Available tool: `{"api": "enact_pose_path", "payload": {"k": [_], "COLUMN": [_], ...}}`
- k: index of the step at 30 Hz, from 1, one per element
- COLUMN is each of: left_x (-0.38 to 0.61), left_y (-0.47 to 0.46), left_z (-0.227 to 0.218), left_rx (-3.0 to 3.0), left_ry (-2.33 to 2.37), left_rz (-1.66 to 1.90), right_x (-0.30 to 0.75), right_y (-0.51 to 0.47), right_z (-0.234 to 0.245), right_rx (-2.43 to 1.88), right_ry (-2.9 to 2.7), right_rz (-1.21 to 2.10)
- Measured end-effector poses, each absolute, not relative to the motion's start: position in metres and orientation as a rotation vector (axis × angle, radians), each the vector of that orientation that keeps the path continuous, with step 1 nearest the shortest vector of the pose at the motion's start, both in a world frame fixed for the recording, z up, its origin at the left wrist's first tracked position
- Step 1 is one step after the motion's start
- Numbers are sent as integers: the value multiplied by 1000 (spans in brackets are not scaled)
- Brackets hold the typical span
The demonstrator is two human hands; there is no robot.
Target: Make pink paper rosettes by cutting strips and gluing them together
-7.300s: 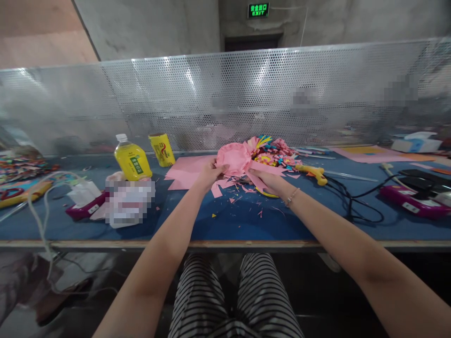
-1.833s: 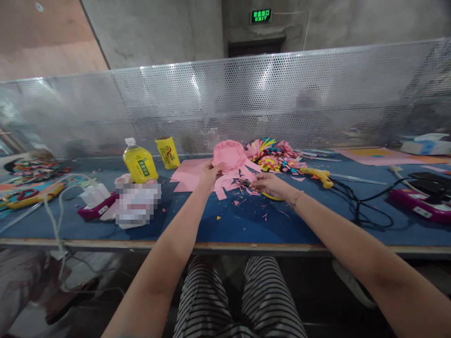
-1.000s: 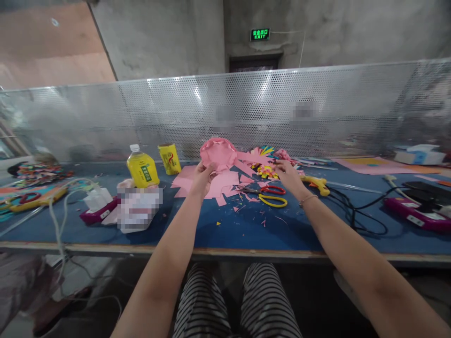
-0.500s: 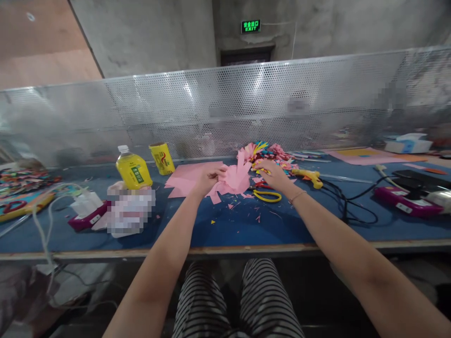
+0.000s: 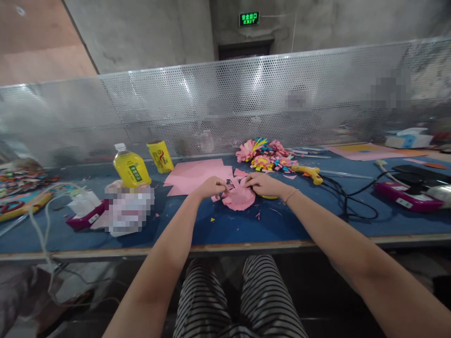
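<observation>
A pink paper flower (image 5: 239, 199) with cut strips lies on the blue tabletop between my two hands. My left hand (image 5: 213, 187) is closed, its fingertips pinching the flower's far left part. On the other side, my right hand (image 5: 265, 184) bends its fingers down and pinches the far right part of it. The scissors' yellow handle (image 5: 270, 197) shows just under my right hand; the rest is hidden. Behind my left hand are flat pink paper sheets (image 5: 195, 174). Small paper scraps are scattered around the flower.
Finished-looking paper flowers (image 5: 262, 157) are heaped by the perforated metal screen (image 5: 169, 108). A yellow glue gun (image 5: 310, 173) with a black cord lies to the right. A bottle of yellow liquid (image 5: 132, 170), a yellow packet (image 5: 160, 157) and a purple power strip (image 5: 84, 217) stand left.
The pink paper flower has come closer to me and its strips no longer stand up. Both hands have moved down onto it, and my right hand now covers much of the scissors.
</observation>
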State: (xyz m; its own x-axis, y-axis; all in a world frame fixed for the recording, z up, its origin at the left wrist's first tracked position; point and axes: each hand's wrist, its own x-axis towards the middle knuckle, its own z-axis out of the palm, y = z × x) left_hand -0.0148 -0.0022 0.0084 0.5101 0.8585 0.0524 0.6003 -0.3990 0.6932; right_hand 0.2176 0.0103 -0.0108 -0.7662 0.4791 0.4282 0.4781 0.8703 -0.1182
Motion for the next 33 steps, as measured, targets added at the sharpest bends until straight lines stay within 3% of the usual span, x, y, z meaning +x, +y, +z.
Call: {"api": "enact_pose_path", "payload": {"k": [11, 33], "left_x": [4, 12], "left_y": [4, 10], "left_z": [-11, -21], "left_rx": [2764, 2748], "left_ry": [987, 896], "left_rz": [706, 630], "right_x": [209, 206], "right_y": [17, 16], "right_z": [-18, -24], "right_rx": [-607, -656], "right_ry": [-2650, -2700], "right_rz": [-28, -26]}}
